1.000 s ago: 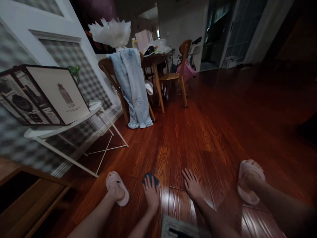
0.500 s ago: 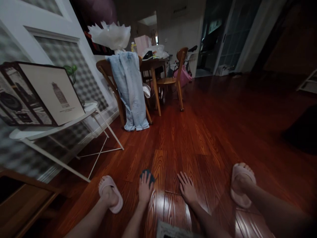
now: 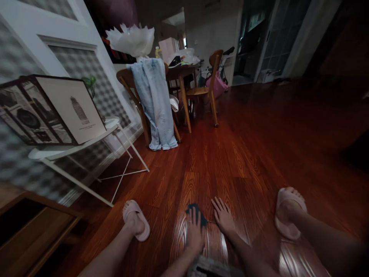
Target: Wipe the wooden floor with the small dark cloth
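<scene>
Fingers stretched out, my left hand (image 3: pixel 195 232) lies flat over a small dark teal cloth (image 3: pixel 203 219) on the wooden floor (image 3: pixel 213 154). The cloth shows past the fingertips and on the right side of the hand; its rest is hidden under the palm. Just to the right, my right hand (image 3: pixel 225 217) rests palm down on the bare boards with its fingers spread, apart from the cloth. It holds nothing.
My feet in pink slippers (image 3: pixel 137 221) stand wide on either side. At left are a white folding table (image 3: pixel 72 148) bearing a printed box (image 3: pixel 83 111), and a low wooden cabinet (image 3: pixel 40 234). Jeans (image 3: pixel 158 104) hang over a chair by the dining table (image 3: pixel 182 72).
My left hand has slid rightward over the floor with the cloth, closer to my right hand. My right hand stays about in place. The whole view has shifted slightly.
</scene>
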The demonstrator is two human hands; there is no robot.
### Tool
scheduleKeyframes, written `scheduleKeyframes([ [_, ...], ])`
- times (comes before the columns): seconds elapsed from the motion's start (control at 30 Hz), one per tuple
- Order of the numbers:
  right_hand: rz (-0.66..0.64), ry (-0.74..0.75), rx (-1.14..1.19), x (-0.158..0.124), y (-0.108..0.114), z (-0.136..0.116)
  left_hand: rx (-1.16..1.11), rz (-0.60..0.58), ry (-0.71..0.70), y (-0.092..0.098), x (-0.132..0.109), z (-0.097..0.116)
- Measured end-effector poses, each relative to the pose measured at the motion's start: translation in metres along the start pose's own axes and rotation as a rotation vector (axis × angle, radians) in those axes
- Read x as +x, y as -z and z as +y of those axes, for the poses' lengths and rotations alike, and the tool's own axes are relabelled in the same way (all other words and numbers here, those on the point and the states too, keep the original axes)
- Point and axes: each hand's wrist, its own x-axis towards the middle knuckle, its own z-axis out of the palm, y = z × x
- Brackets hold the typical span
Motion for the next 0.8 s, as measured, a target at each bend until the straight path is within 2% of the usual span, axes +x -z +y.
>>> scheduleKeyframes([
  [0.13, 0.003, 0.007, -0.008, 0.0, -0.001, 0.001, -0.082, -0.054, -0.187, -0.038, 0.011, 0.069],
  [0.2, -0.005, 0.006, -0.009, 0.0, -0.001, 0.002, -0.111, -0.069, -0.251, -0.049, 0.021, 0.09],
  [0.23, -0.008, 0.008, -0.009, 0.0, 0.0, 0.002, -0.118, -0.068, -0.258, -0.05, 0.027, 0.093],
  [0.3, -0.011, 0.007, -0.009, 0.0, 0.002, 0.001, -0.099, -0.024, -0.169, -0.043, 0.038, 0.077],
  [0.43, -0.02, -0.008, -0.005, 0.0, 0.005, 0.0, 0.022, 0.17, 0.278, -0.005, 0.045, -0.006],
  [0.5, -0.02, -0.009, -0.001, 0.001, 0.005, 0.0, 0.06, 0.208, 0.371, 0.015, 0.037, -0.045],
  [0.57, -0.016, -0.01, 0.003, 0.001, 0.005, -0.001, 0.08, 0.215, 0.385, 0.03, 0.027, -0.071],
  [0.67, -0.02, -0.008, 0.005, 0.001, 0.005, -0.001, 0.091, 0.198, 0.338, 0.043, 0.013, -0.088],
  [0.8, -0.017, -0.008, 0.004, 0.001, 0.007, -0.003, 0.068, 0.143, 0.219, 0.042, 0.005, -0.079],
])
